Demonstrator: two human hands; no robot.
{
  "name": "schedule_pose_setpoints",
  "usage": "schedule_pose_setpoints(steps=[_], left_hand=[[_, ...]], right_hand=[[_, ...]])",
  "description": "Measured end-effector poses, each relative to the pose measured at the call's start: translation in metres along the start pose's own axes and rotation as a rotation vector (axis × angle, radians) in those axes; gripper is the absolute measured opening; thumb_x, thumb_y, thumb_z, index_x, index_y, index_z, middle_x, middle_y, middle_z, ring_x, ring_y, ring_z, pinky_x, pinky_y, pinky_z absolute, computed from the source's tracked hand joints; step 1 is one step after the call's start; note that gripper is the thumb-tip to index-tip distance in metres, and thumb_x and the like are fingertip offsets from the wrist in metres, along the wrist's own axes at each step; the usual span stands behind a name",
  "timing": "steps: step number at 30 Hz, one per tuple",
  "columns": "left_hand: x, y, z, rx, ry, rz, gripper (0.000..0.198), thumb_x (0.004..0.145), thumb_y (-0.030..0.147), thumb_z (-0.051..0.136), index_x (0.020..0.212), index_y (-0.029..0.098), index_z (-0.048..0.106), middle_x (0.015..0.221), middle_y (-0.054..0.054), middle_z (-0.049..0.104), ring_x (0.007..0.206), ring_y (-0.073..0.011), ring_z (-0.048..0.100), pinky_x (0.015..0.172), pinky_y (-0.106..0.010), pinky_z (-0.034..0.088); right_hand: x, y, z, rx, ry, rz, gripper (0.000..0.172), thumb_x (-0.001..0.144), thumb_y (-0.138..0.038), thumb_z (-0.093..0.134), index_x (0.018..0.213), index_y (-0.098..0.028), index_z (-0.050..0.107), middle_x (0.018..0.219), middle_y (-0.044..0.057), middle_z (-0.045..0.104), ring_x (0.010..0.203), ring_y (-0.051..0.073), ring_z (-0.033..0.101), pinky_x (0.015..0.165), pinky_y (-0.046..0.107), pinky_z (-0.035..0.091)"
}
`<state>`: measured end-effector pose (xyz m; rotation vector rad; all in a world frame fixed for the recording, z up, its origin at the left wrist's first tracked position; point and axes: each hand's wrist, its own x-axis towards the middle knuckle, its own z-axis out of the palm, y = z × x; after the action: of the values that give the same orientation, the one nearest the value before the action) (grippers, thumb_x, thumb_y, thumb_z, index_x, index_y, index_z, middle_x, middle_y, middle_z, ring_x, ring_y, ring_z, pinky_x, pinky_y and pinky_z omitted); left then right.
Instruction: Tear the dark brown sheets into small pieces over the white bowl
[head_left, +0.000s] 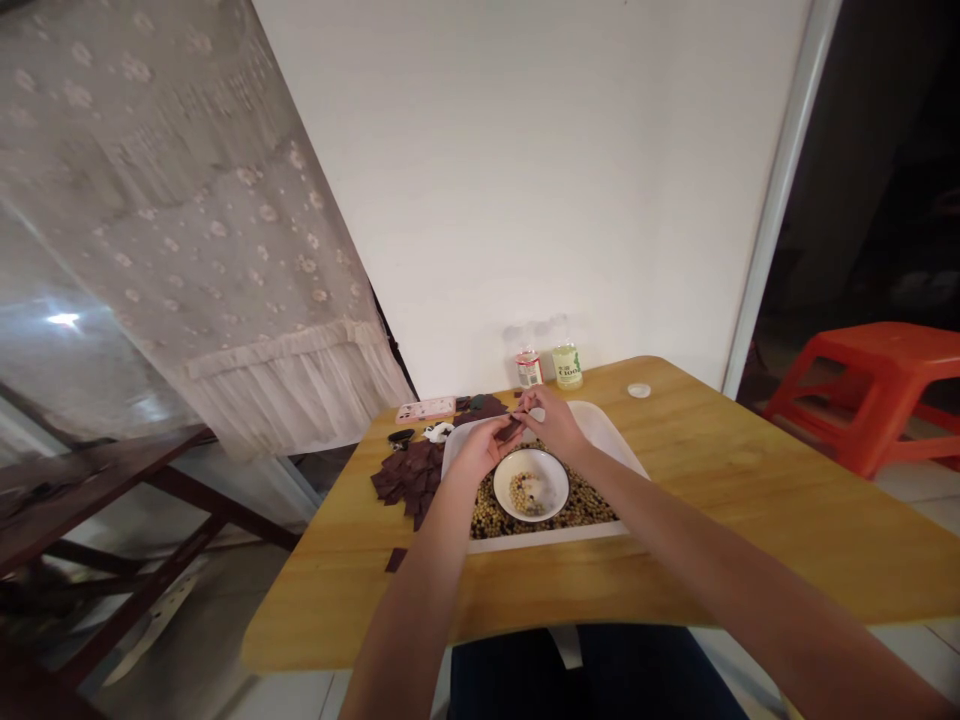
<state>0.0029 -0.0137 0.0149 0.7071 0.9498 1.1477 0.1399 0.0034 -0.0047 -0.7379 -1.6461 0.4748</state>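
My left hand is closed on a small, flat dark brown piece above the far part of a white tray. Fingertips of my right hand are pinched together at that piece's upper edge; whether they grip it or something tiny is too small to tell. Below both hands a white bowl with a dark rim stands in the tray, holding some pale round beads. Around the bowl, the tray is covered with many brown and yellowish beads.
Left of the tray lies a heap of dark brown flat pieces, with a phone behind it. Two clear labelled containers stand by the wall. A small white lid lies right on the wooden table. An orange stool stands beyond.
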Motion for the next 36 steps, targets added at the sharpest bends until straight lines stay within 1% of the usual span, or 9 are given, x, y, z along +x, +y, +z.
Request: schedule_pose_setpoints(steps=[4,9,13,17,19,23,28,33,36], left_hand=[[0.0009,-0.0007,-0.0024,0.034,-0.022,0.028,0.019,0.074,0.0,0.048,0.08,0.008,0.064,0.076,-0.008,0.069,0.07,-0.0149,0.066,0.076,-0.029,0.052],[0.0036,-0.0031,-0.0047,0.06,-0.012,0.025,0.02,0.072,-0.001,0.05,0.083,0.007,0.064,0.076,-0.01,0.069,0.071,-0.0164,0.066,0.078,-0.032,0.051],[0.005,-0.003,-0.005,0.061,-0.041,0.026,0.018,0.072,0.0,0.051,0.081,0.007,0.065,0.078,-0.011,0.069,0.074,-0.0176,0.066,0.076,-0.03,0.052],[0.0045,-0.0028,-0.0052,0.041,-0.011,0.042,0.016,0.071,-0.001,0.052,0.077,0.007,0.065,0.073,-0.01,0.068,0.066,-0.0158,0.066,0.074,-0.031,0.053],[0.0036,-0.0032,-0.005,0.037,-0.001,0.049,0.018,0.071,-0.001,0.05,0.076,0.008,0.065,0.07,-0.009,0.068,0.063,-0.0151,0.066,0.073,-0.03,0.053],[0.003,-0.0036,-0.0044,0.049,-0.024,0.045,0.019,0.072,0.001,0.05,0.078,0.01,0.065,0.074,-0.008,0.069,0.07,-0.0164,0.066,0.074,-0.03,0.053],[0.0029,-0.0038,-0.0041,0.03,0.012,0.057,0.015,0.07,-0.001,0.053,0.073,0.009,0.065,0.069,-0.008,0.068,0.062,-0.0146,0.065,0.075,-0.031,0.052],[0.001,-0.0041,-0.0035,0.028,-0.031,0.059,0.017,0.072,-0.001,0.052,0.077,0.008,0.065,0.075,-0.01,0.068,0.068,-0.0155,0.066,0.076,-0.03,0.052],[0.0025,-0.0046,-0.0037,0.014,-0.012,0.075,0.017,0.071,-0.002,0.052,0.075,0.008,0.065,0.072,-0.008,0.068,0.063,-0.0134,0.064,0.078,-0.031,0.052]], right_hand=[[-0.0007,-0.0019,-0.0016,0.008,-0.01,0.047,0.015,0.07,-0.015,0.053,0.076,-0.02,0.041,0.083,0.001,0.05,0.07,0.013,0.054,0.068,0.03,0.044],[-0.0019,-0.0049,-0.0027,-0.13,-0.068,-0.043,0.012,0.072,-0.012,0.049,0.076,-0.02,0.041,0.079,0.001,0.047,0.069,0.013,0.05,0.066,0.029,0.042],[-0.0004,-0.0041,-0.004,-0.209,-0.045,-0.08,0.013,0.073,-0.011,0.046,0.073,-0.021,0.037,0.078,0.002,0.044,0.072,0.015,0.046,0.068,0.03,0.041],[-0.001,-0.0042,-0.003,-0.27,-0.091,-0.107,0.014,0.073,-0.01,0.044,0.071,-0.021,0.034,0.078,0.002,0.042,0.071,0.016,0.043,0.064,0.029,0.039],[-0.0016,-0.004,-0.0025,-0.283,-0.107,-0.129,0.015,0.074,-0.011,0.044,0.071,-0.021,0.033,0.078,0.002,0.041,0.07,0.016,0.042,0.063,0.028,0.038],[-0.0015,-0.0032,-0.0027,-0.303,-0.05,-0.121,0.017,0.074,-0.012,0.045,0.07,-0.021,0.031,0.077,0.002,0.04,0.072,0.017,0.042,0.065,0.029,0.038],[-0.002,-0.0042,-0.003,-0.294,-0.112,-0.149,0.016,0.075,-0.011,0.043,0.071,-0.021,0.032,0.079,0.002,0.04,0.071,0.016,0.042,0.064,0.028,0.038],[-0.0019,-0.0042,-0.0037,-0.299,-0.028,-0.122,0.018,0.074,-0.012,0.045,0.07,-0.022,0.03,0.076,0.002,0.039,0.071,0.016,0.041,0.065,0.029,0.038],[-0.0027,-0.0043,-0.0014,-0.288,-0.09,-0.128,0.018,0.075,-0.011,0.044,0.07,-0.022,0.031,0.077,0.002,0.04,0.072,0.017,0.042,0.065,0.028,0.038]])
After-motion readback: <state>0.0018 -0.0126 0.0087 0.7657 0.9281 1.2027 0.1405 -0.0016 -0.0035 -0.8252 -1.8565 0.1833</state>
